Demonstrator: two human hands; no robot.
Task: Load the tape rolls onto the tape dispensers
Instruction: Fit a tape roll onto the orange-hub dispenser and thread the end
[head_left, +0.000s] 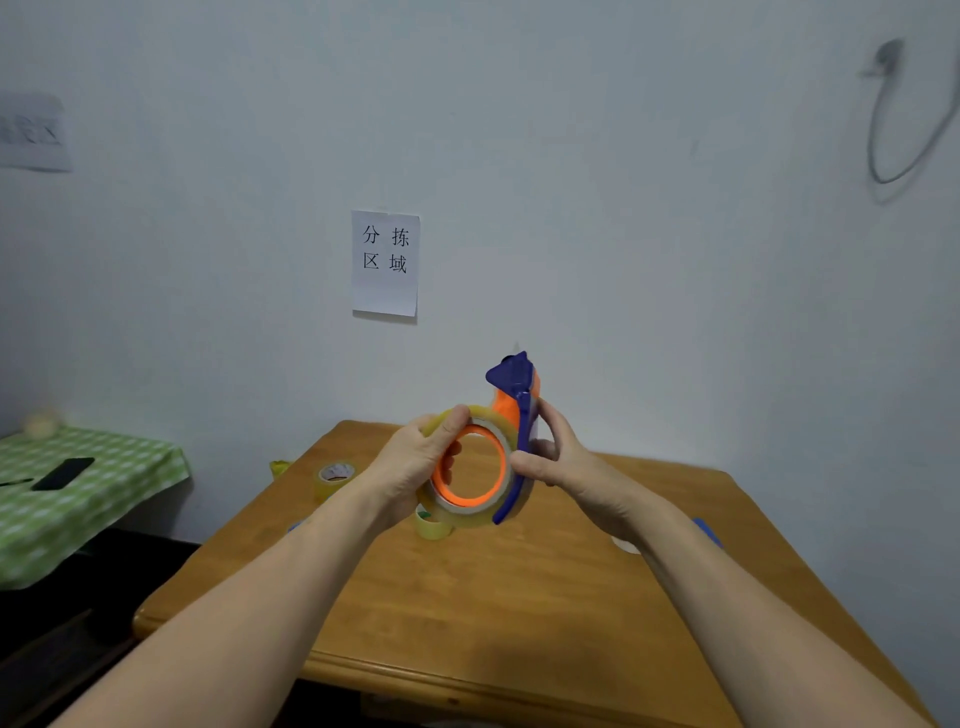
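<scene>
Holding: left hand (415, 462) wrapped the tape roll (470, 467), fingers curled into its core, raised above the tabletop (467, 597) for seating.
Bracing: right hand (558, 457) pinched the blue dispenser (519, 415), steadying it.
Waiting: spare roll (335, 475) lay behind.

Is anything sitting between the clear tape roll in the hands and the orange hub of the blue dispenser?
Nothing visible. The clear tape roll already rings the orange hub of the blue dispenser, held by the left hand and right hand above the wooden table.
</scene>
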